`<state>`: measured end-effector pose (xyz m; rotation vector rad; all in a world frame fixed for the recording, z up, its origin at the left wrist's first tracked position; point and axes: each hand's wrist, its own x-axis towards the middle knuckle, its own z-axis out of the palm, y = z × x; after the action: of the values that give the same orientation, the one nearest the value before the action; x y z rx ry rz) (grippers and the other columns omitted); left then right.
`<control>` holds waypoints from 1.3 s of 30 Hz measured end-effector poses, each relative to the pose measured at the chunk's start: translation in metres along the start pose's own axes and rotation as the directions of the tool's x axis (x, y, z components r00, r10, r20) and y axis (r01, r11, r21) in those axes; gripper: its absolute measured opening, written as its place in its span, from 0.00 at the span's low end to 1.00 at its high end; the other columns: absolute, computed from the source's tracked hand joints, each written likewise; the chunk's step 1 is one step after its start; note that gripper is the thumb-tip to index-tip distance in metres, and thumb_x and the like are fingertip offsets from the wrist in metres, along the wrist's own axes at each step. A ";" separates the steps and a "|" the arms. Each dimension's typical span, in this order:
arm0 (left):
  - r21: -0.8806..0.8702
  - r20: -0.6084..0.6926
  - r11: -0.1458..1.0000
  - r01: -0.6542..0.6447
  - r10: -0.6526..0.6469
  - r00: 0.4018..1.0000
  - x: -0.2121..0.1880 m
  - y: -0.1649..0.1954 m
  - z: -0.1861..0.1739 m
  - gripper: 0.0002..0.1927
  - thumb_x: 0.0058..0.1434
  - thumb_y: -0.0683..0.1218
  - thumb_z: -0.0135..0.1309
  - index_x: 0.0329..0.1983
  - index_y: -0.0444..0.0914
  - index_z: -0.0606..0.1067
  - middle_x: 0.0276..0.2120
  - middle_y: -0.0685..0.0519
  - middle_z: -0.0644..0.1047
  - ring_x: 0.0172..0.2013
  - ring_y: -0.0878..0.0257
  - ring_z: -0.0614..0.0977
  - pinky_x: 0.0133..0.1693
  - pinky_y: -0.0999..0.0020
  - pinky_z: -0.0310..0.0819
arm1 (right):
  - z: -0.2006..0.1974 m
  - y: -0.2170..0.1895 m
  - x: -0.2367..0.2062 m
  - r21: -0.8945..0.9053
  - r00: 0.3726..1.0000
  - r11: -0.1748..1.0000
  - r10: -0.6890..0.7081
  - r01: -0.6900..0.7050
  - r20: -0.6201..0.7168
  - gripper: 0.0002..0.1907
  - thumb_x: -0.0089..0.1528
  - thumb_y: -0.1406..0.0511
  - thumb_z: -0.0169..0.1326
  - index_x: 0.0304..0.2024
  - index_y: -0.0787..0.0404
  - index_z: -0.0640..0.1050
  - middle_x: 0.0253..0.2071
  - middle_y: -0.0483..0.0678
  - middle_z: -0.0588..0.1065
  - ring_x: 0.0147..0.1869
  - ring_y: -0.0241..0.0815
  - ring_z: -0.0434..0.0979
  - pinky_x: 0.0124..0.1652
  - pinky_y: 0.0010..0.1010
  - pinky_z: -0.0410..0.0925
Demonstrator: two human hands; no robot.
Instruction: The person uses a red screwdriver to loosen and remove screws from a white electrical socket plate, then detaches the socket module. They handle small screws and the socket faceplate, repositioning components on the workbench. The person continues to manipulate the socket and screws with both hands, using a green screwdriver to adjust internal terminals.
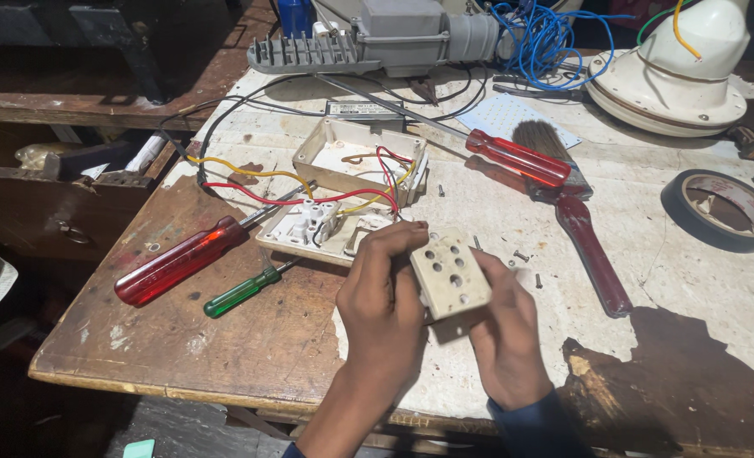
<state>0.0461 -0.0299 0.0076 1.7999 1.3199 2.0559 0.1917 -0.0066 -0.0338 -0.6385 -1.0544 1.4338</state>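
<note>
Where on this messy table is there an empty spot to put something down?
Bare patches: right of the paintbrush below the tape roll, and the brown wood under the green screwdriver. It is crowded around the wired box, and both hands hold the socket.

Both hands meet over the near part of the table (699, 280), the left hand (383, 314) and right hand (506, 335) holding a socket module (450, 273) between them. Just beyond the left hand lies an open switch plate (313, 231), with an open box (356, 157) directly behind it; wires (250, 174) run from both away to the left. Left of the left hand lie a small screwdriver (243, 293) and, further left, a large screwdriver (182, 259). Beyond the right hand lie a second large screwdriver (517, 157) and a brush (576, 212), the brush to its right. Loose screws (521, 254) lie just beyond the right hand. Far right lies a tape roll (723, 209). A lamp housing (377, 38) sits at the table's far edge.
</note>
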 end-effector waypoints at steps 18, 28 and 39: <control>0.031 0.245 0.994 -0.102 0.091 0.965 0.004 -0.019 -0.039 0.25 0.60 0.29 0.50 0.61 0.33 0.68 0.42 0.43 0.79 0.39 0.54 0.83 0.42 0.61 0.80 | 0.023 -0.012 0.003 -0.208 0.995 0.975 -0.093 0.082 -0.041 0.26 0.72 0.57 0.44 0.55 0.76 0.77 0.49 0.48 0.72 0.52 0.35 0.75 0.53 0.29 0.69; 0.010 0.386 0.988 -0.151 0.136 0.912 0.004 -0.015 -0.043 0.22 0.66 0.42 0.58 0.60 0.33 0.68 0.42 0.42 0.81 0.36 0.55 0.86 0.38 0.63 0.80 | 0.023 -0.015 0.001 -0.322 0.977 0.941 -0.160 0.108 -0.141 0.19 0.68 0.59 0.53 0.52 0.69 0.79 0.43 0.46 0.77 0.44 0.30 0.75 0.44 0.22 0.69; -0.032 0.407 0.995 -0.095 0.100 0.908 0.005 -0.012 -0.041 0.19 0.69 0.42 0.57 0.60 0.32 0.69 0.39 0.43 0.83 0.34 0.59 0.87 0.35 0.64 0.80 | 0.020 -0.016 0.002 -0.210 0.984 0.976 -0.094 0.060 -0.153 0.21 0.71 0.55 0.48 0.39 0.67 0.78 0.35 0.47 0.75 0.37 0.31 0.77 0.37 0.24 0.72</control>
<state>0.0043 -0.0416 0.0064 2.1746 1.1137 1.5920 0.1816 -0.0105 -0.0103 -0.8390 -1.0934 1.1935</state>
